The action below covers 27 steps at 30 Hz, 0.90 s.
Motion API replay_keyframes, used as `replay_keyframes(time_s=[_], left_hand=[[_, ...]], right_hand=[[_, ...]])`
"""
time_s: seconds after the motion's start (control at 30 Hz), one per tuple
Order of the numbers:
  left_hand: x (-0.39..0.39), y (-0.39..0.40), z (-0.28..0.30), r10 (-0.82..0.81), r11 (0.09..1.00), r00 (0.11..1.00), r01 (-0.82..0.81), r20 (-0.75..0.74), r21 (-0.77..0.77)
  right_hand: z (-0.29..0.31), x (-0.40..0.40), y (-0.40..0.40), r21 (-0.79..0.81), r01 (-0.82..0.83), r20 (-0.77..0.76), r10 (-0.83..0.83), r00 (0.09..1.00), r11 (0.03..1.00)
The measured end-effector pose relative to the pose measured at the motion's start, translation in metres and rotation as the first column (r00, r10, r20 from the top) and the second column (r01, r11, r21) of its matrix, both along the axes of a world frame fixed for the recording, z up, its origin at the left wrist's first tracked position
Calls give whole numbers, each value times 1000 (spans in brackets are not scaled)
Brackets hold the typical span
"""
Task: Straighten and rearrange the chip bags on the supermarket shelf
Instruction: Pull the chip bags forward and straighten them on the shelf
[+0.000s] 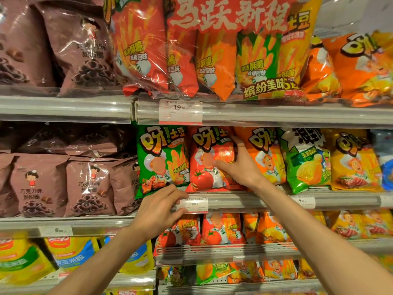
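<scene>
On the far left of the middle shelf, brown chocolate-ring bags (89, 186) stand packed side to side, the rightmost one touching the green chip bag (162, 160). That green bag leans, its lower corner hanging over the shelf's front rail (244, 201). The left hand (161, 206) rests at this rail just below the green bag, fingers curled over the 5.90 price tag (192, 204) and thumb under it. Next right, the red tomato chip bag (209, 159) stands upright at the shelf edge. The right hand (236, 161) grips its right side, thumb across the front and fingers wedged into the narrow gap beside the orange chip bag (265, 154). Further right, a green corn-chip bag (304, 160) and a yellow chip bag (355, 160) fill the row, overlapping with no free room between them.
</scene>
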<state>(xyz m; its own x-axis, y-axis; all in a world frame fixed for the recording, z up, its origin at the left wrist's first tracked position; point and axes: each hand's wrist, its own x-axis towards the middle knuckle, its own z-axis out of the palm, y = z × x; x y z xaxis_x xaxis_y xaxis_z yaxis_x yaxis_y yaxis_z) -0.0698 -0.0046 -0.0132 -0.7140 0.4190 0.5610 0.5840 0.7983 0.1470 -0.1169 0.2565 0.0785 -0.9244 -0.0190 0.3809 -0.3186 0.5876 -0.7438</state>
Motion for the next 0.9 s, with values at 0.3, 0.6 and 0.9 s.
replay_keyframes(time_s=[0.3,0.6,0.9], left_hand=[[-1,0,-2,4,1000,1000,-4,10,10],[0,1,-2,8,1000,1000,-8,20,11],[4,0,-2,-18,999,999,16,49,47]], right_hand=[[-26,12,-1,-56,1,-80,-5,997,998],[-28,13,-6,110,42,-100,-31,995,993],[-33,26,-11,145,95,-113,-79,990,985]])
